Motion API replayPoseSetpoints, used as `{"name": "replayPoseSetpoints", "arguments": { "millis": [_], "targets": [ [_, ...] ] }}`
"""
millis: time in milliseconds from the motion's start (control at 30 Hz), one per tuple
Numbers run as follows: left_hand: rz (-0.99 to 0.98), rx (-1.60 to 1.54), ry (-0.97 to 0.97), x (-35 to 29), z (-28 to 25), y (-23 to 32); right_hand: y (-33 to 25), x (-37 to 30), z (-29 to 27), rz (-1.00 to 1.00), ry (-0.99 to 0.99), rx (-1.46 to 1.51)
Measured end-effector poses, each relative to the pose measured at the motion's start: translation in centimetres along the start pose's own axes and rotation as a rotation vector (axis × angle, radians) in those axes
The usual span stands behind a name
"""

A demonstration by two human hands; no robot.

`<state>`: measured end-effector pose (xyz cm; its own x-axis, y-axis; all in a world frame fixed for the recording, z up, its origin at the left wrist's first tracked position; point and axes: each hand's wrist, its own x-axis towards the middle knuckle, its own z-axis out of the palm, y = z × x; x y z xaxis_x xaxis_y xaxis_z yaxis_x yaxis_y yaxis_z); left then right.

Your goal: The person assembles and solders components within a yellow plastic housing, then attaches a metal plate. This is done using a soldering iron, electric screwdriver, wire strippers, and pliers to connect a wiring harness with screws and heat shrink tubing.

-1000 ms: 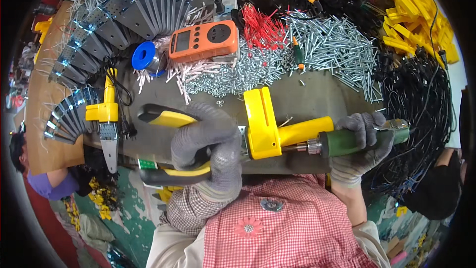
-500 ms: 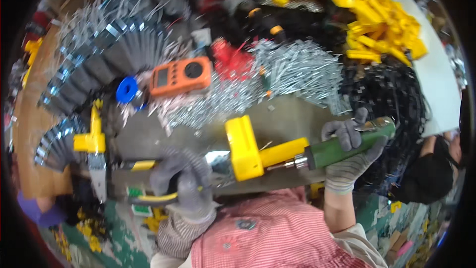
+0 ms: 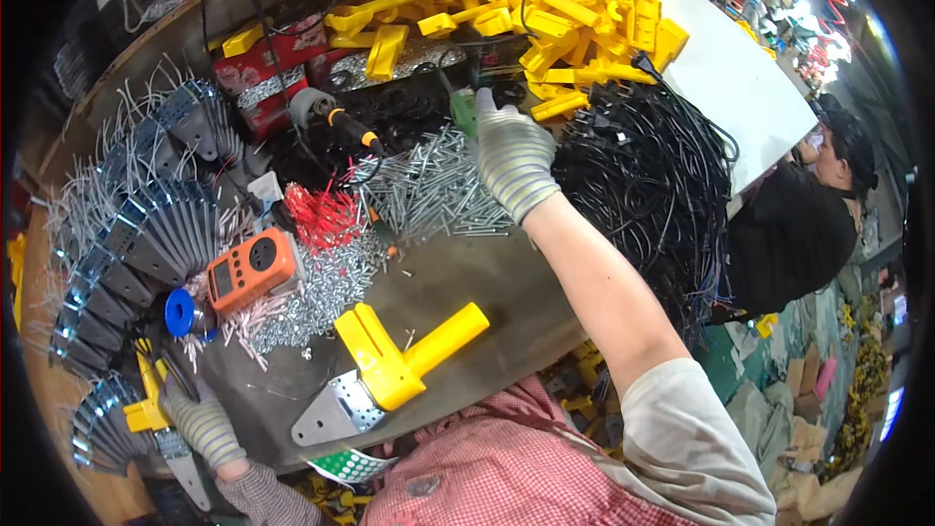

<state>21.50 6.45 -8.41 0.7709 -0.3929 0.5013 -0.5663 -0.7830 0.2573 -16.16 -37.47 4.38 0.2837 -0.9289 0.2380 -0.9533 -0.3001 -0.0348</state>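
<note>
My right hand, in a grey striped glove, reaches far across the bench. It is closed about a green power screwdriver, most of which the hand hides. My left hand, gloved too, is low at the left beside a yellow-handled piece with a metal plate. Dark thin handles show by its fingertips; whether it grips them is unclear. On the bench before me lies a yellow plastic housing with a side grip, a screw standing beside the grip. A perforated metal bracket is joined to its lower end.
Loose screws lie mid-bench by an orange multimeter and a blue spool. Metal brackets with wires line the left. Yellow housings pile at the back, black cables at right. A person sits beyond.
My right hand has carried the green screwdriver from the yellow housing to the far side. My left hand has moved left, away from the housing, which now lies unheld. The view has shifted and turned.
</note>
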Motion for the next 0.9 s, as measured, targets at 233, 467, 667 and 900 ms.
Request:
{"name": "replayPoseSetpoints", "arguments": {
  "millis": [233, 467, 667, 900],
  "targets": [
    [0.049, 0.105, -0.199, -0.6, -1.9, 2.7, 11.7, -3.7, -8.6, -0.134, 0.501, -0.127],
    [0.272, -0.273, -0.002, -2.2, -7.4, 6.2, 29.6, -4.4, -12.7, 0.007, 0.263, -0.371],
    [0.453, -0.44, -0.69, -5.2, -12.3, 13.2, 20.4, -2.0, -19.8, 0.058, -0.074, 0.721],
    [0.524, -0.408, -0.937, -5.3, -10.3, 13.7, 3.0, -1.6, -5.2, 0.024, -0.547, 1.466]
  ]
}}
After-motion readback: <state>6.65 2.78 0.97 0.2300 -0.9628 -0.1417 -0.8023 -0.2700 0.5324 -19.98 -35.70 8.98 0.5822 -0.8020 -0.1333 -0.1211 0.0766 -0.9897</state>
